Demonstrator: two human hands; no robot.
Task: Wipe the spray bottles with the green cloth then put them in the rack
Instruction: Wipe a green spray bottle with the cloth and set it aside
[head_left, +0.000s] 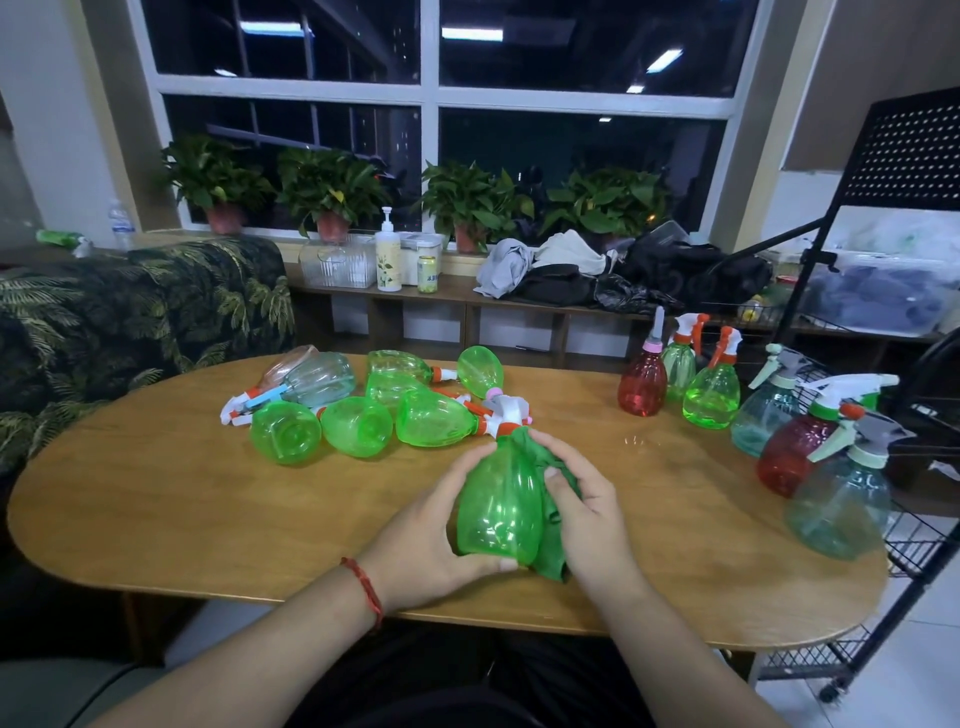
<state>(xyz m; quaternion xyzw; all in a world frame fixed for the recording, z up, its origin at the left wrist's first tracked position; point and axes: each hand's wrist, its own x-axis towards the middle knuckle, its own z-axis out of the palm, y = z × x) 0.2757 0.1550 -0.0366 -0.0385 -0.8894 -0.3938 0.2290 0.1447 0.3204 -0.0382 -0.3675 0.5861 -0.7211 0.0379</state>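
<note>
Now L hand (431, 538) grips green spray bottle (496, 512), R hand (589, 514) fingers clutch green cloth (553, 558); can (427, 274) label illegible.

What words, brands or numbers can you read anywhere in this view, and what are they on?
No text is legible.
Yellow can: print too blurred to read.
Pump bottle left of it: flowered label, words too small.
Water bottle at far left: label too small.
Green spray bottle and green cloth: no print visible.
</note>
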